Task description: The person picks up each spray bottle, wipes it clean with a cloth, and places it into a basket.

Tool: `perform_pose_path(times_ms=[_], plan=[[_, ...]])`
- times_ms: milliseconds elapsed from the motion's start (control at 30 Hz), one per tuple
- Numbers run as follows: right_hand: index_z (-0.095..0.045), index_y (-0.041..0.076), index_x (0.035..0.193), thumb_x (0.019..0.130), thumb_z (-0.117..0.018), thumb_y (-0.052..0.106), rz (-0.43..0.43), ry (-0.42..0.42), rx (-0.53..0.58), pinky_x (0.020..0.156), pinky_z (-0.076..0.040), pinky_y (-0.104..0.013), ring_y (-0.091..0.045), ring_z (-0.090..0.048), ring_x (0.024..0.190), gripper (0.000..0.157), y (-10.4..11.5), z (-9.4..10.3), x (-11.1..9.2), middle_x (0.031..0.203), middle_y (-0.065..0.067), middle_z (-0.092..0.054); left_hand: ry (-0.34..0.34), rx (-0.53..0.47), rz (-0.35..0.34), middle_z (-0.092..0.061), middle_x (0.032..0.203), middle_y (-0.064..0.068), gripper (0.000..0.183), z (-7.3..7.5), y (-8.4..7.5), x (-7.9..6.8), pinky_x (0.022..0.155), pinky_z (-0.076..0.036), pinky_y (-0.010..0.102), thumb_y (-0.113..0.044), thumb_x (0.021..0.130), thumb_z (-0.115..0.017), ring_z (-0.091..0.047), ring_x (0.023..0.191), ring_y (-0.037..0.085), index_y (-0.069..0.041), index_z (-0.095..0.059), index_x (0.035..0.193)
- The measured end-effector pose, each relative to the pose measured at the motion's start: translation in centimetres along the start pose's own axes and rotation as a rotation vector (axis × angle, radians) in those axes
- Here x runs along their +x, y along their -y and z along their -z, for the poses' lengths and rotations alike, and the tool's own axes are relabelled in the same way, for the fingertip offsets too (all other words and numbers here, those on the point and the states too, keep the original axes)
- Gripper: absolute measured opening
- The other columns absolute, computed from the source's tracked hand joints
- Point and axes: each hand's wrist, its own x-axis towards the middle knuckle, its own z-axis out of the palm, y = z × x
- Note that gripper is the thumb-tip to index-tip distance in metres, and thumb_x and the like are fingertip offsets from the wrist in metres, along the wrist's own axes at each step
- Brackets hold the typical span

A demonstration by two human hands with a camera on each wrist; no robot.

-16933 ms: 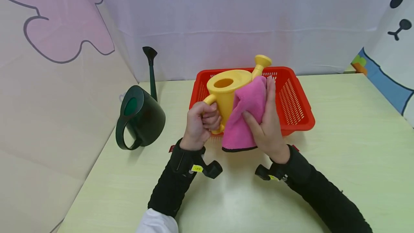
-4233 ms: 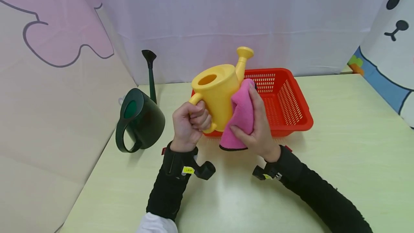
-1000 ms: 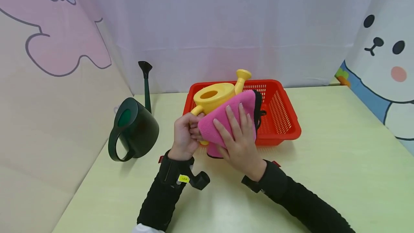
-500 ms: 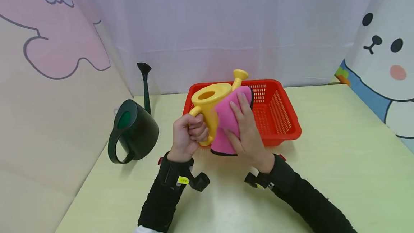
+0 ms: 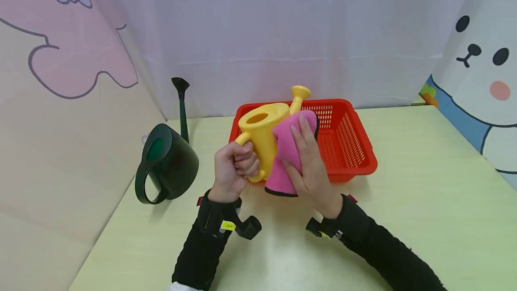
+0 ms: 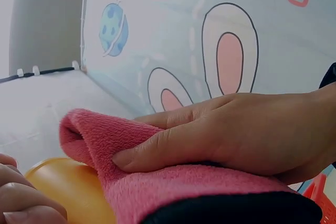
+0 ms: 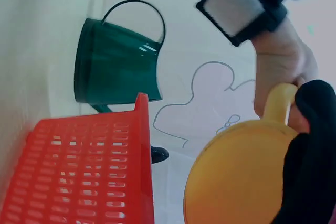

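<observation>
Far left, dark green watering can (image 5: 177, 165) stands upright on the pale table (image 5: 428, 201), untouched, well apart from both hands. Next, left hand (image 5: 236, 169): fingers curled tight round the handle of the yellow watering can (image 5: 263, 136), a firm grip. Yellow can is held up, opening on top, spout pointing away from the person; in the head view it overlaps the left part of the red basket, while the right wrist view shows a gap between the two. Pink cloth (image 5: 286, 143), black-edged, lies against the right side of the can body and hides much of it. Right hand (image 5: 313, 174) sits on the cloth: fingers fairly straight, thumb spread away from them, pressing rather than clenching; exact contact under the cloth is hidden. Red basket (image 5: 353, 172) sits on the table behind, its right part in plain sight. Step looks like wiping the can. To do it well: keep the handle grip firm so the can doesn't twist under pressure, keep the right palm flat so the cloth follows the curve, and turn the can at the left wrist to bring up fresh surface. Spout base and handle joints probably want fingertips, not palm. Loose lower cloth edge could snag the basket rim; keep it gathered.
</observation>
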Motion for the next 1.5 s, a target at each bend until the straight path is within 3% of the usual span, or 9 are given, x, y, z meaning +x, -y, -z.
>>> perform_pose_path(times_ms=[200,400,567,767,900,1033,1167,1333,1500], plan=[[-0.024,0.019,0.142,0.09,-0.041,0.031,0.259,0.003,-0.392,0.095,-0.028,-0.065,-0.046,-0.021,0.127,0.056,1.0,-0.8,-1.1,0.149,-0.009,-0.02,-0.047,-0.018,0.024,-0.027,0.043,-0.01,0.033,-0.2,0.0,-0.1,0.037,-0.011,0.021,-0.009,0.08,-0.022,-0.024,0.035,0.004,-0.019,-0.031,0.05],[-0.027,0.02,0.141,0.088,-0.045,0.031,0.319,0.022,-0.476,0.095,-0.022,-0.069,-0.046,-0.024,0.125,0.057,1.3,-1.1,-1.4,0.147,-0.01,-0.026,-0.097,-0.03,0.055,-0.034,0.043,-0.013,0.033,-0.3,0.0,-0.1,0.037,-0.016,0.016,-0.009,0.08,-0.025,-0.026,0.036,0.001,-0.021,-0.036,0.051],[-0.023,0.016,0.142,0.088,-0.044,0.032,0.18,-0.02,-0.288,0.098,-0.023,-0.065,-0.038,-0.024,0.128,0.059,0.4,-0.5,-0.5,0.148,-0.009,-0.022,-0.002,-0.022,0.02,-0.023,0.044,-0.008,0.032,-0.2,0.0,0.1,0.038,-0.009,0.023,-0.009,0.08,-0.021,-0.022,0.035,0.006,-0.018,-0.029,0.051],[-0.017,0.006,0.141,0.084,-0.051,0.011,-0.195,-0.052,0.181,0.098,-0.037,-0.029,-0.021,-0.036,0.119,0.067,-0.3,1.1,0.5,0.136,-0.013,-0.034,0.024,-0.01,0.019,-0.019,0.045,-0.004,0.029,-0.3,0.1,-0.2,0.039,-0.007,0.026,-0.008,0.079,-0.02,-0.02,0.036,0.009,-0.016,-0.025,0.052],[-0.024,0.009,0.14,0.081,-0.054,0.01,-0.248,-0.031,0.226,0.104,-0.031,-0.039,-0.022,-0.027,0.127,0.066,-0.3,1.4,0.5,0.142,-0.012,-0.03,0.016,-0.007,0.02,-0.021,0.045,-0.005,0.03,-0.4,0.0,-0.3,0.039,-0.008,0.026,-0.008,0.079,-0.02,-0.021,0.036,0.009,-0.017,-0.027,0.051],[-0.018,0.011,0.142,0.078,-0.061,0.032,-0.203,-0.004,0.145,0.1,-0.031,-0.052,-0.025,-0.011,0.134,0.08,-0.2,0.9,0.2,0.148,-0.013,-0.015,0.015,-0.023,0.012,-0.02,0.045,-0.005,0.031,-0.4,-0.1,-0.3,0.039,-0.007,0.025,-0.008,0.079,-0.019,-0.02,0.035,0.008,-0.017,-0.027,0.051],[-0.014,0.015,0.144,0.072,-0.061,0.05,-0.092,0.013,0.039,0.095,-0.037,-0.054,-0.032,-0.01,0.133,0.093,0.2,0.1,-0.3,0.149,-0.017,-0.004,0.028,-0.03,0.002,-0.017,0.045,-0.004,0.03,-0.3,-0.1,-0.2,0.038,-0.005,0.025,-0.007,0.079,-0.018,-0.018,0.035,0.008,-0.016,-0.025,0.051],[-0.026,0.018,0.141,0.074,-0.06,0.045,0.151,-0.016,-0.266,0.092,-0.03,-0.066,-0.047,-0.017,0.128,0.08,1.0,-1.3,-1.1,0.148,-0.015,-0.017,-0.043,-0.023,0.007,-0.021,0.044,-0.008,0.031,-0.2,-0.4,-0.2,0.039,-0.007,0.023,-0.008,0.079,-0.022,-0.022,0.035,0.004,-0.018,-0.027,0.051],[-0.027,0.016,0.141,0.081,-0.053,0.043,0.234,0.034,-0.413,0.09,-0.025,-0.071,-0.05,-0.019,0.126,0.07,1.7,-1.7,-1.7,0.149,-0.01,-0.021,-0.121,-0.05,0.024,-0.027,0.046,-0.011,0.032,-0.2,-0.4,-0.2,0.039,-0.012,0.019,-0.008,0.079,-0.026,-0.032,0.036,-0.001,-0.02,-0.032,0.05]])
